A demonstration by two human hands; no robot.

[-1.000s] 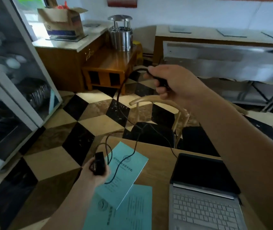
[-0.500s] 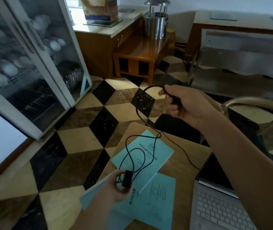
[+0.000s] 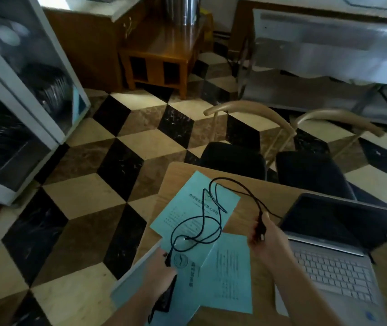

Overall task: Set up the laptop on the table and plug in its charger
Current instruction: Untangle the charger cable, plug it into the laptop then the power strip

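Both hands are over the wooden table (image 3: 253,203), and both are busy with the charger. The right hand (image 3: 266,238) has its fingers curled round the black plug (image 3: 261,228), holding it just above the tabletop, close to the laptop's left edge. The left hand (image 3: 162,267) is down low near the table's left side, fingers closed on the other end of the charger, and a dark block, seemingly the power brick (image 3: 166,297), shows just under the wrist, though it is blurred and hard to make out.

Between the two hands the black cable (image 3: 202,222) sprawls in loose loops, lying across the blue sheets of paper (image 3: 195,215). A thinner strand runs on from near the right hand toward the laptop's back left corner; whether it is plugged in there, I cannot tell.

The laptop (image 3: 333,262) sits open on the right part of the table, screen dark, silver keyboard facing the person. More blue paper (image 3: 230,274) lies between it and the left hand, one sheet overlapping another.

Beyond the table's far edge stand two chairs (image 3: 235,158) with black seats and curved wooden backs, side by side on the chequered floor (image 3: 108,203). Further back there is a low wooden bench (image 3: 162,52), and a glass-fronted cabinet (image 3: 23,95) at the left.
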